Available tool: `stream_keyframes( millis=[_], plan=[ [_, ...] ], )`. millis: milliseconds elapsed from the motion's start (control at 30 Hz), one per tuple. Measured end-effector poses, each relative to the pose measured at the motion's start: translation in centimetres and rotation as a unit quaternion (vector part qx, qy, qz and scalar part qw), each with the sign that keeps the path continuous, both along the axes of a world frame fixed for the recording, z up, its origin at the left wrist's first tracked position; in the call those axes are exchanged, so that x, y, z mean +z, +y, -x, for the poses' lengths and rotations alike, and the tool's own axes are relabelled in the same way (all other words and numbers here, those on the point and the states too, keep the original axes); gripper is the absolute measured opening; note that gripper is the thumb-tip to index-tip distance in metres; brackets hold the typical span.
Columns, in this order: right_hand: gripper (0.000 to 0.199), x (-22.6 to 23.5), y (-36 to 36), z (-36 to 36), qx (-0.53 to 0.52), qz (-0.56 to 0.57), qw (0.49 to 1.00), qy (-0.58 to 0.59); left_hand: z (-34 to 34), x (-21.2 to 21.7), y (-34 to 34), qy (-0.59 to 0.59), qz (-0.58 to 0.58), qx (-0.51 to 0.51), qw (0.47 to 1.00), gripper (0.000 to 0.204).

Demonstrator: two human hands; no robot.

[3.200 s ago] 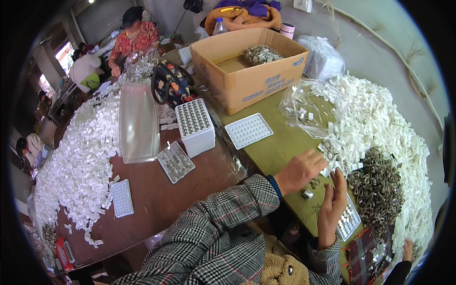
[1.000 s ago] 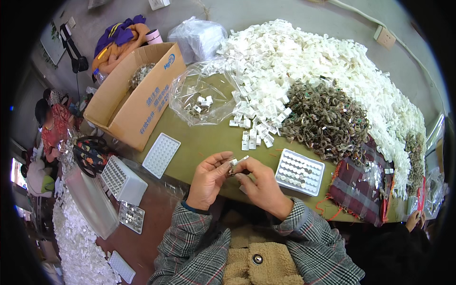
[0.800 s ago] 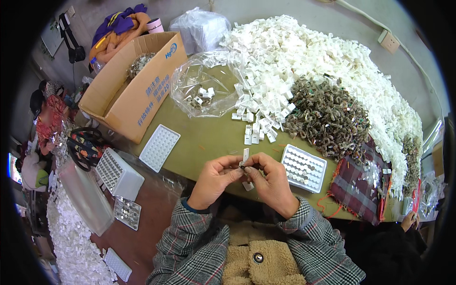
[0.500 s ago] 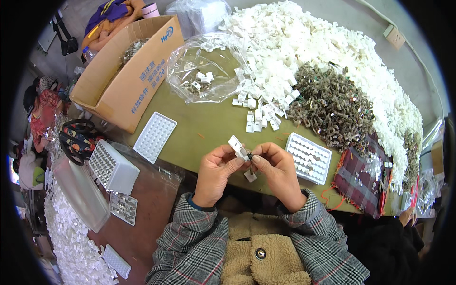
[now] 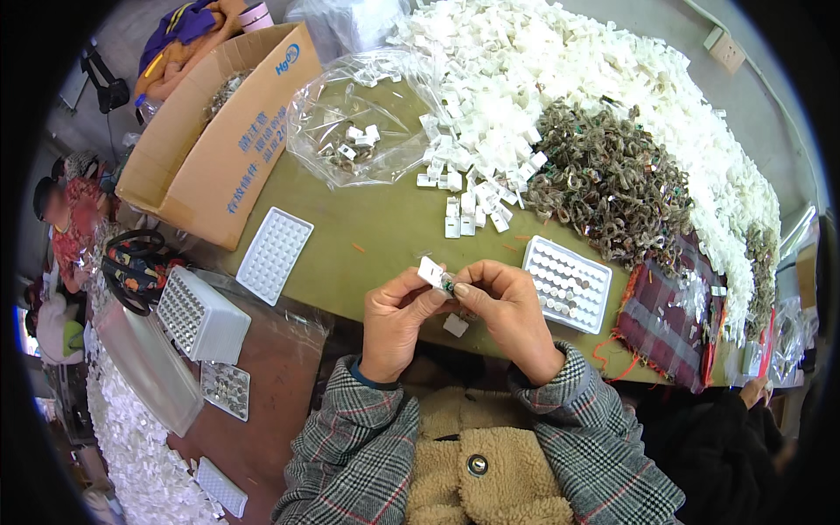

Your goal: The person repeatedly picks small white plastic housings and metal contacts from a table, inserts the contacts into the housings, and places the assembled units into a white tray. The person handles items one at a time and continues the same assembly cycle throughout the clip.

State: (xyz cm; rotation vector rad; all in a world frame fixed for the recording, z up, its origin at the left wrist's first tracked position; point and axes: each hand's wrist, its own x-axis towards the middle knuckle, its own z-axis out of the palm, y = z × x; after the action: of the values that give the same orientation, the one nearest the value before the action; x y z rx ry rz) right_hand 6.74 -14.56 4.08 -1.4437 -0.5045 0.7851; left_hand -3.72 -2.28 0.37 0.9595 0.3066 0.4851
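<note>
My left hand (image 5: pixel 391 319) pinches a small white plastic case (image 5: pixel 430 270), its open flap standing up past the fingertips. The thumb and fingers of my right hand (image 5: pixel 509 308) close on a little wired part (image 5: pixel 448 286) with a speck of green, held right against the case. Fingertips cover most of it. Just below the hands, a loose white piece (image 5: pixel 455 325) lies at the table's front edge. Beyond them a few white cases (image 5: pixel 464 215) rest on the green tabletop. A white tray (image 5: pixel 578 327) with rows of round pieces sits beside my right hand.
White cases are heaped (image 5: pixel 569 66) at the back, with a pile of brown wired parts (image 5: pixel 604 184) before them. A clear plastic bag (image 5: pixel 306 144), a cardboard box (image 5: pixel 210 175) and a white tray (image 5: pixel 274 254) stand left. Plaid cloth (image 5: pixel 661 324) lies right. People are at both sides.
The wired part has come closer to the white case, and my right fingertips now meet the left ones. The whole view has shifted slightly.
</note>
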Motion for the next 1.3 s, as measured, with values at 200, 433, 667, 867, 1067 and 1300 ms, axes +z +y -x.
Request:
stream_keyframes(
  millis=[200,433,667,867,1067,1300],
  plan=[
    [0.009,0.3,-0.1,0.5,-0.007,-0.010,0.998,-0.061,0.7,-0.8,0.9,-0.016,0.087,-0.039,0.995,0.019],
    [0.010,0.2,-0.4,0.4,0.029,0.049,0.997,-0.054,1.1,-1.3,1.2,-0.004,0.101,-0.079,0.992,0.016],
    [0.032,-0.5,-0.2,0.9,0.029,-0.037,0.864,-0.502,0.9,-1.0,1.0,-0.024,0.127,-0.007,0.992,0.016],
    [0.034,-1.2,0.6,0.7,0.000,-0.047,0.840,-0.540,1.0,-0.2,0.0,0.024,-0.013,0.062,0.998,0.018],
    [0.018,-0.4,0.5,1.3,-0.031,-0.062,0.968,-0.242,0.7,-0.2,0.2,-0.019,-0.061,0.120,0.991,0.022],
    [0.014,-0.7,0.7,0.9,-0.015,-0.054,0.938,-0.342,0.6,-0.4,0.2,-0.055,-0.030,0.085,0.994,0.019]
  ],
)
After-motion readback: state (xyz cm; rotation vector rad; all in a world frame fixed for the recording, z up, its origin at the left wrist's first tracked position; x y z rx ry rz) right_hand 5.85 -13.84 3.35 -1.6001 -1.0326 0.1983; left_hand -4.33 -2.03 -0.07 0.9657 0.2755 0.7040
